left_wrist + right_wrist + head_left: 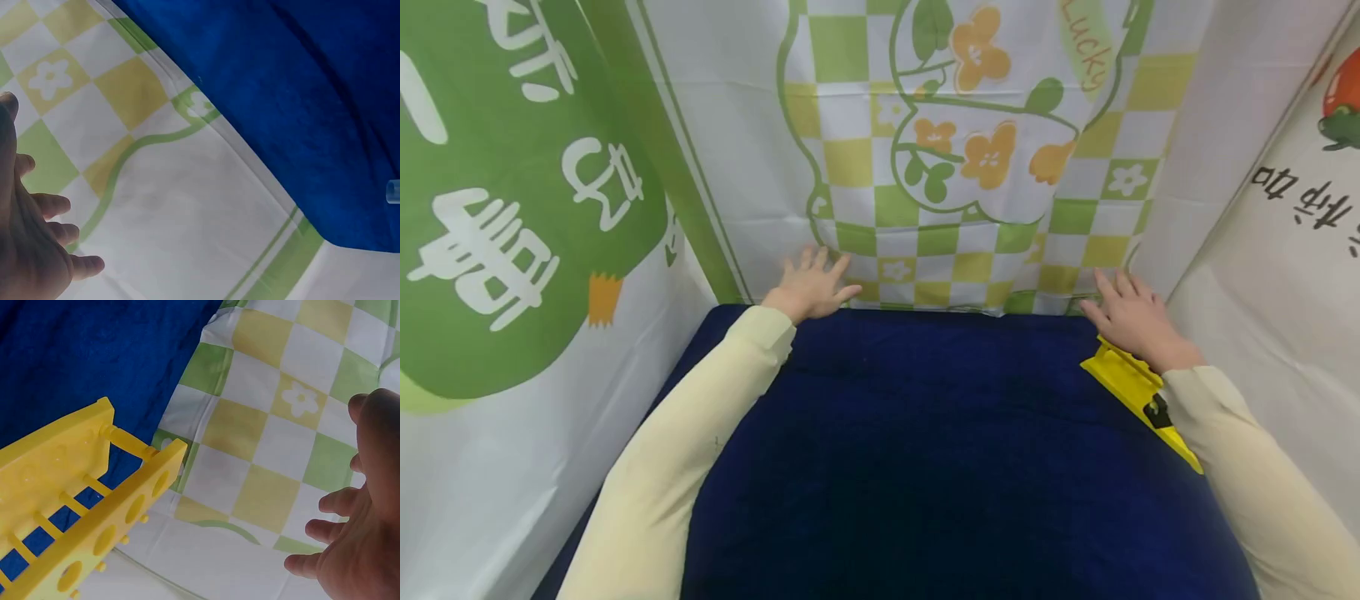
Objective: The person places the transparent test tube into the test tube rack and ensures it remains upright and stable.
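Fingers spread, my left hand (811, 287) reaches over the far left part of the blue cloth surface, near the checkered back curtain. It holds nothing. My right hand (1138, 317) is stretched out at the far right, its fingers also apart and nothing in them. Below the right hand and forearm lies a yellow test tube rack (1123, 375), partly hidden by the sleeve. In the right wrist view the rack (94, 544) shows round holes and crossbars, apart from the hand. A clear tube end (393, 192) pokes in at the right edge of the left wrist view.
Dark blue cloth (925, 433) covers the work surface. Printed curtains hang on three sides: a green and white one (512, 250) at left, a checkered one (940, 200) behind, a white one (1277, 275) at right. A black piece (1157, 411) shows on the rack.
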`<control>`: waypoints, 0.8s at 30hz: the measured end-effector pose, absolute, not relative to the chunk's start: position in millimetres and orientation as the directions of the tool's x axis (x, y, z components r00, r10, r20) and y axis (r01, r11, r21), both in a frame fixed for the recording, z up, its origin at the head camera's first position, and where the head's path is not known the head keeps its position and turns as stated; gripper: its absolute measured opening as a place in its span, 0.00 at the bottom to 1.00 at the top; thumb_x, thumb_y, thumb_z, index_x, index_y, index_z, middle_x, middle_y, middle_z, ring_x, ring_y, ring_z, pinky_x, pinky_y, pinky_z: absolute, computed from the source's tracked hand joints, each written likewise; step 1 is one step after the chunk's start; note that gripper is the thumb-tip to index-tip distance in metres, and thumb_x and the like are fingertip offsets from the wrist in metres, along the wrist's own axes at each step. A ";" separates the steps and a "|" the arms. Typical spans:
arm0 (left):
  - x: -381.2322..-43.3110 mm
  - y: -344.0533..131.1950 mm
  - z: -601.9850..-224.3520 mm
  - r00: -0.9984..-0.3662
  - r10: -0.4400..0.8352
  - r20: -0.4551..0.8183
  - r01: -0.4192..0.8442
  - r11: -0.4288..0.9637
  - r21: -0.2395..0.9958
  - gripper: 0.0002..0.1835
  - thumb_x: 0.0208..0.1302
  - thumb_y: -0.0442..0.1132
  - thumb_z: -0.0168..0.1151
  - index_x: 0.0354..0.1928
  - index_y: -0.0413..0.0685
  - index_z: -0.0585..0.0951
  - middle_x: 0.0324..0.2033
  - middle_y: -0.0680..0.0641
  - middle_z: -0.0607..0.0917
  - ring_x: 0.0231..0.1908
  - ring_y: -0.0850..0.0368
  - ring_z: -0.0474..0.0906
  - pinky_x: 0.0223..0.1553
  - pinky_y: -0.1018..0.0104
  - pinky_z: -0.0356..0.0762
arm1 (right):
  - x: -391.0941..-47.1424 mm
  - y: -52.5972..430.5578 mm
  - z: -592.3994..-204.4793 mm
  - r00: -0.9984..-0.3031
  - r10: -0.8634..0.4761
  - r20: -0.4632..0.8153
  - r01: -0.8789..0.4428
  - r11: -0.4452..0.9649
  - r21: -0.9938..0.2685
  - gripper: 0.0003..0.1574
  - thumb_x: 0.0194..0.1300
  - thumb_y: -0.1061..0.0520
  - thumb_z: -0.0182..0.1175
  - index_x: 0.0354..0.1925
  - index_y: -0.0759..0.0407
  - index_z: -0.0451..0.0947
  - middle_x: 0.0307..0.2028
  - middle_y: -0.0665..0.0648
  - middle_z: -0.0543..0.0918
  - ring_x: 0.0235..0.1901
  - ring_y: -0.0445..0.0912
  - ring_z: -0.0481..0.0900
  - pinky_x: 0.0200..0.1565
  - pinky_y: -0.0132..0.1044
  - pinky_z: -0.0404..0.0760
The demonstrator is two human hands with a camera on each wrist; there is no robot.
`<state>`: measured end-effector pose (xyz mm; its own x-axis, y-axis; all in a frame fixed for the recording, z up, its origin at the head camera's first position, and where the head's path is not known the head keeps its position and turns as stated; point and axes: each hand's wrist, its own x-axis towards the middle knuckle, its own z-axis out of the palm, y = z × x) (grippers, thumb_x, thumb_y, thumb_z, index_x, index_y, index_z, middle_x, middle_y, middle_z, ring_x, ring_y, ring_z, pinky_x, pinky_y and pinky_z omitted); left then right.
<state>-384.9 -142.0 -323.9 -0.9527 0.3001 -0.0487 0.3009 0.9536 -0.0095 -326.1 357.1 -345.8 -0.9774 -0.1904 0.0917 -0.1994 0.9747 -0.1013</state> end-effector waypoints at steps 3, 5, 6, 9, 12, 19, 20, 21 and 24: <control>-385.6 -136.7 -323.0 -0.949 0.313 -0.041 0.313 0.950 -0.006 0.39 0.73 0.68 0.31 0.79 0.60 0.43 0.77 0.35 0.44 0.76 0.32 0.34 0.70 0.27 0.38 | -321.8 360.4 -347.4 -0.977 -0.182 0.112 -0.195 0.974 -0.117 0.48 0.76 0.31 0.30 0.78 0.55 0.30 0.74 0.79 0.38 0.71 0.77 0.39 0.64 0.77 0.43; -386.3 -133.9 -323.4 -0.950 0.310 -0.046 0.311 0.950 -0.021 0.39 0.73 0.68 0.30 0.79 0.60 0.42 0.77 0.35 0.44 0.76 0.32 0.34 0.70 0.28 0.39 | -319.3 361.7 -348.5 -0.976 -0.183 0.115 -0.197 0.972 -0.128 0.48 0.75 0.30 0.29 0.78 0.54 0.28 0.74 0.79 0.37 0.71 0.77 0.39 0.64 0.77 0.43; -386.5 -132.7 -324.0 -0.950 0.309 -0.050 0.310 0.950 -0.026 0.39 0.73 0.69 0.30 0.79 0.61 0.41 0.77 0.35 0.44 0.76 0.32 0.34 0.70 0.28 0.40 | -317.8 362.2 -349.3 -0.976 -0.183 0.116 -0.198 0.971 -0.137 0.48 0.75 0.30 0.28 0.78 0.54 0.28 0.74 0.79 0.37 0.71 0.77 0.39 0.64 0.77 0.43; -387.4 -128.0 -326.3 -0.946 0.318 -0.057 0.320 0.947 -0.028 0.40 0.72 0.69 0.29 0.79 0.61 0.41 0.77 0.35 0.44 0.76 0.33 0.33 0.70 0.28 0.40 | -312.9 365.2 -352.5 -0.974 -0.185 0.130 -0.206 0.965 -0.165 0.48 0.76 0.32 0.30 0.78 0.58 0.30 0.74 0.79 0.37 0.71 0.76 0.39 0.66 0.75 0.42; -388.1 -122.1 -328.2 -0.940 0.337 -0.061 0.338 0.941 -0.011 0.40 0.72 0.70 0.30 0.79 0.61 0.41 0.77 0.35 0.44 0.76 0.34 0.33 0.70 0.28 0.38 | -306.7 370.0 -356.7 -0.968 -0.185 0.167 -0.216 0.957 -0.192 0.47 0.78 0.36 0.33 0.77 0.63 0.33 0.73 0.80 0.40 0.71 0.76 0.40 0.68 0.72 0.43; -388.2 -107.7 -330.3 -0.927 0.370 -0.057 0.371 0.928 -0.008 0.40 0.72 0.70 0.30 0.79 0.62 0.42 0.77 0.36 0.46 0.76 0.34 0.36 0.71 0.29 0.40 | -293.6 377.4 -367.6 -0.962 -0.174 0.209 -0.218 0.953 -0.208 0.45 0.79 0.40 0.36 0.78 0.60 0.31 0.72 0.81 0.43 0.69 0.79 0.45 0.65 0.73 0.48; -388.9 -106.0 -331.4 -0.925 0.375 -0.056 0.376 0.927 -0.005 0.40 0.72 0.70 0.30 0.79 0.62 0.42 0.77 0.36 0.46 0.76 0.34 0.36 0.71 0.30 0.40 | -291.7 376.9 -368.8 -0.958 -0.176 0.225 -0.222 0.955 -0.199 0.45 0.79 0.41 0.37 0.78 0.60 0.32 0.72 0.82 0.45 0.68 0.79 0.47 0.65 0.73 0.49; -389.2 -104.2 -332.5 -0.923 0.380 -0.056 0.381 0.925 -0.006 0.40 0.72 0.70 0.30 0.79 0.62 0.42 0.77 0.36 0.47 0.76 0.34 0.36 0.71 0.30 0.40 | -290.4 376.4 -370.2 -0.953 -0.178 0.245 -0.227 0.955 -0.190 0.45 0.79 0.42 0.39 0.78 0.62 0.34 0.71 0.82 0.47 0.67 0.79 0.49 0.64 0.73 0.51; -390.4 -99.2 -336.8 -0.919 0.391 -0.059 0.392 0.920 -0.011 0.39 0.72 0.69 0.30 0.79 0.62 0.42 0.77 0.37 0.47 0.76 0.34 0.36 0.71 0.30 0.40 | -286.7 374.2 -375.2 -0.947 -0.174 0.270 -0.232 0.952 -0.198 0.44 0.79 0.43 0.40 0.77 0.65 0.36 0.70 0.83 0.49 0.66 0.80 0.50 0.64 0.73 0.52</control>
